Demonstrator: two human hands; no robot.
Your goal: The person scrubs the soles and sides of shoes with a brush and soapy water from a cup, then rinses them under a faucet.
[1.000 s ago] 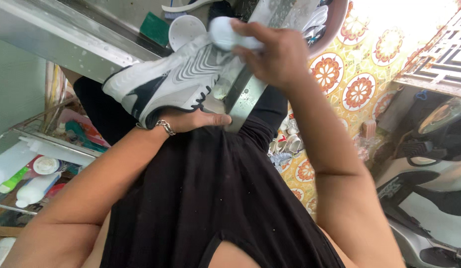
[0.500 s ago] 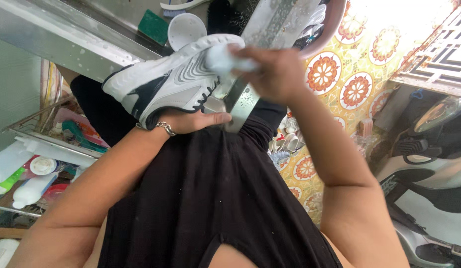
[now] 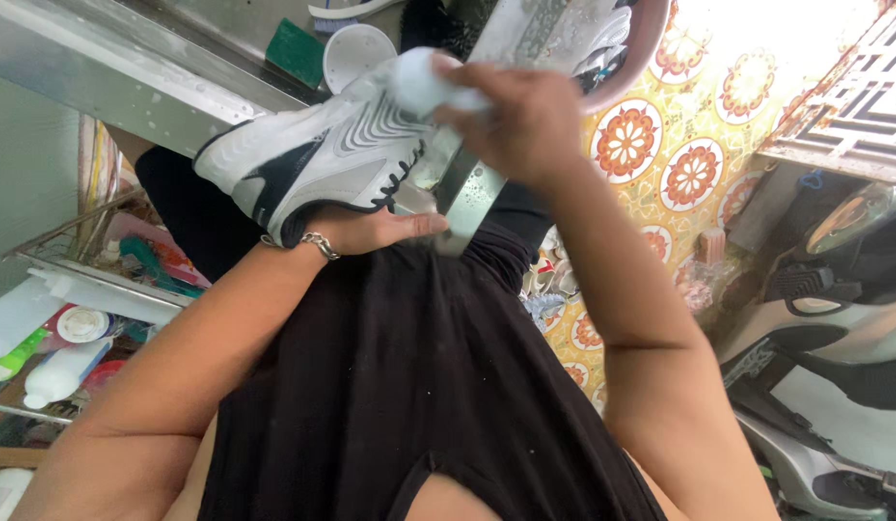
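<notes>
The left hand [image 3: 371, 230] is tucked under a white sneaker [image 3: 313, 164], palm up with the thumb stretched along its heel end, so the shoe rests on it; how the fingers curl on the far side is hidden, so the grip there cannot be judged. A silver bracelet [image 3: 319, 244] sits on that wrist. The sneaker is white with grey panels, a dark patch on its side and black laces, and it is held tilted in front of the person's black shirt [image 3: 409, 386], just over the edge of a steel sink [image 3: 130, 72]. The right hand [image 3: 525, 121] is closed around a white pad [image 3: 424, 85], probably a sponge or cloth, though it is too blurred to say which, and presses it against the toe end of the sneaker. In the sink lie a green sponge [image 3: 296, 53] and a round white cup [image 3: 356, 53]. To the person's left a wire shelf [image 3: 43, 289] holds white bottles [image 3: 57, 371] and a small round tin. Below the arms the floor [image 3: 699, 174] is tiled in yellow with orange flower rings, and a scooter [image 3: 834, 318] stands on the right.
</notes>
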